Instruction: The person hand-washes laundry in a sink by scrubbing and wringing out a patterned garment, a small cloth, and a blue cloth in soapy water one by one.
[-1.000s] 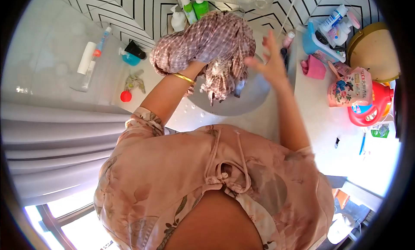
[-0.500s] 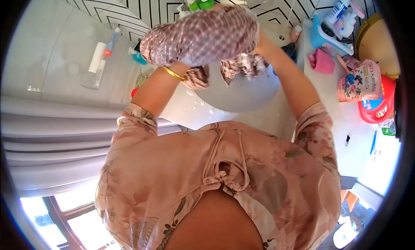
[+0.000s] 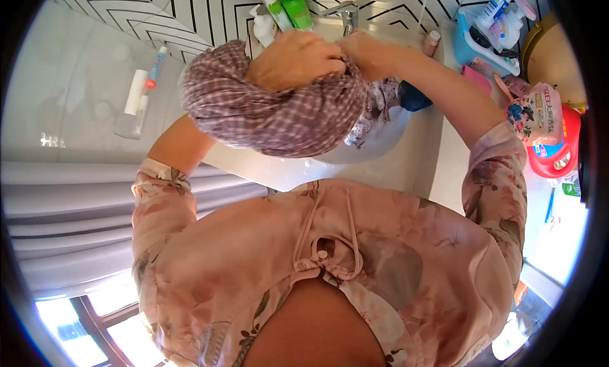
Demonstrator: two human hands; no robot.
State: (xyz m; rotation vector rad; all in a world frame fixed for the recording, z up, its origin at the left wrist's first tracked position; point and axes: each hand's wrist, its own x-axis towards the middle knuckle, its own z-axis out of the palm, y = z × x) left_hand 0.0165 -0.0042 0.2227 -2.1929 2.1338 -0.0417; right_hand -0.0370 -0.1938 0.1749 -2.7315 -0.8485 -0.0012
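Checked cloth point(image 3: 273, 123) is bunched up in front of the tap point(image 3: 347, 17), hanging mostly over the left part of the basin point(image 3: 384, 144). Its long axis runs roughly side to side, sagging in a fat curve, with a ragged loose end dropping over the bowl on the right. The left hand point(image 3: 295, 61) sits on top of the bundle, so most of the fabric lies below and left of its fingers, which are curled in and look closed on a fold. That's the nearer hand to the bulk, with the left forearm point(image 3: 183, 144) passing under it. The right hand point(image 3: 366, 55) is right beside it at the cloth's upper right edge, fingers bent inward (tips are hidden, so I can't tell how tight that grip is). It's tight at the back: tap, green bottle point(image 3: 298, 13) and white pump bottle point(image 3: 264, 28) all close by. A dark blue thing point(image 3: 413, 97) sits by the right forearm point(image 3: 447, 91). More room toward the blouse point(image 3: 330, 224), past the basin's front edge.
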